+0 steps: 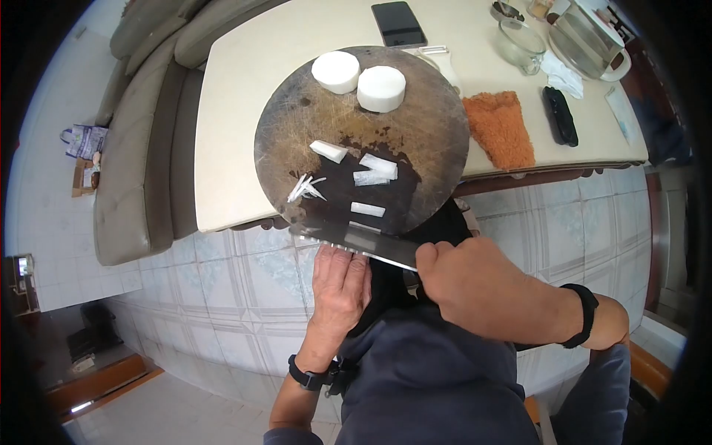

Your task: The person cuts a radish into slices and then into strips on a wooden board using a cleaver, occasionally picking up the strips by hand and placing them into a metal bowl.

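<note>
My right hand (467,278) is closed around the handle of a cleaver (371,245), whose broad blade reaches left across the near edge of a round wooden cutting board (437,178). Behind the blade, my left hand (341,285) has its fingers stretched side by side; the fingertips are hidden by the cleaver. Two thick white rounds (381,89), apparently radish, stand at the board's far side. Nearer lie a white wedge (328,151), several flat pieces (378,167), a single slice (368,210) and a small heap of thin shreds (305,188). The wood around them is wet.
The board sits on a cream table (230,133), overhanging its front edge. Beyond it are a phone (399,24) and a peeler (437,61). To the right lie an orange cloth (501,130), a black case (560,116), a glass cup (521,46) and a glass pitcher (586,41). A sofa (137,163) stands left.
</note>
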Available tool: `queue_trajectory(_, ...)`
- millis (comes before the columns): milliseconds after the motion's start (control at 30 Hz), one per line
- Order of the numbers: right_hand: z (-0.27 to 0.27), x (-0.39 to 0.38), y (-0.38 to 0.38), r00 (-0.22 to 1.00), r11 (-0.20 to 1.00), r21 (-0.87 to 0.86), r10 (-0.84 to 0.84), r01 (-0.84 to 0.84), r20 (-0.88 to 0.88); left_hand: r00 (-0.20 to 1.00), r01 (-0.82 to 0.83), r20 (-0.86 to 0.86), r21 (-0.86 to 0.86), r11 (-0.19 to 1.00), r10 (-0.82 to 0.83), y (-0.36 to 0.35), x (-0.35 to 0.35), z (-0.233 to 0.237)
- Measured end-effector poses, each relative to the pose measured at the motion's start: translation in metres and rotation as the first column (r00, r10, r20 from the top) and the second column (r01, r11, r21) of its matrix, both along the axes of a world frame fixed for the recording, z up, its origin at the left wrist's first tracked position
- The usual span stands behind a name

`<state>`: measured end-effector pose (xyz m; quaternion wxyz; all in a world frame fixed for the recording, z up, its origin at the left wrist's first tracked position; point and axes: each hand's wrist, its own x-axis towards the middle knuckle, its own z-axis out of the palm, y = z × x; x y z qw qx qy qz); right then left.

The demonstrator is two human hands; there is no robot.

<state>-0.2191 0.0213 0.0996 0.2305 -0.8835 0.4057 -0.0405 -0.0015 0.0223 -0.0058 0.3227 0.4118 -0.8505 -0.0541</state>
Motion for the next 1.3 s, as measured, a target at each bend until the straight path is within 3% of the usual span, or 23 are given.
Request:
queue_trajectory(67,-0.008,-0.004,0.002,0.992,0.995,0.002,-0.101,0.101,0.079,1.0,-0.011,-0.001,-0.027,1.0,0.011,0.0,-0.002,0.0)
queue_trajectory(300,-0.004,-0.011,0.011,0.987,0.989,0.061,-0.14,0.136,0.074,1.0,-0.006,-0.027,-0.034,0.999,0.005,-0.002,-0.001,-0.003)
queue_trajectory(567,0.009,-0.014,0.011,0.997,0.993,0.089,-0.07,0.073,-0.035,0.999,-0.003,-0.05,-0.064,0.998,0.0,-0.002,-0.001,-0.005)
queue_trajectory(700,0.004,-0.013,0.008,0.998,0.994,0.088,-0.062,0.061,0.011,0.999,-0.004,-0.038,-0.007,1.0,0.004,-0.002,0.001,-0.005)
queue_trajectory(900,-0.006,0.01,-0.001,0.993,1.0,0.016,-0.019,0.018,0.115,0.999,-0.008,-0.036,-0.006,1.0,0.008,-0.001,-0.001,-0.002)
queue_trajectory(1000,-0.011,0.015,0.002,0.999,0.998,-0.062,-0.03,0.032,0.043,1.0,-0.014,-0.014,0.016,1.0,0.014,0.002,0.002,-0.007)
queue_trajectory(1167,-0.013,-0.006,0.009,0.983,0.989,0.035,-0.143,0.14,0.112,0.998,-0.031,-0.062,-0.056,0.998,0.028,-0.002,-0.005,-0.003)
queue_trajectory(1233,-0.007,-0.013,0.01,0.975,0.982,0.003,-0.188,0.189,0.118,0.983,-0.028,-0.181,-0.006,1.0,0.026,-0.004,-0.009,0.001)
queue_trajectory(1300,-0.002,-0.018,0.009,0.964,0.97,-0.027,-0.234,0.24,0.127,0.983,-0.024,-0.181,0.0,1.0,0.024,-0.007,-0.01,0.006)
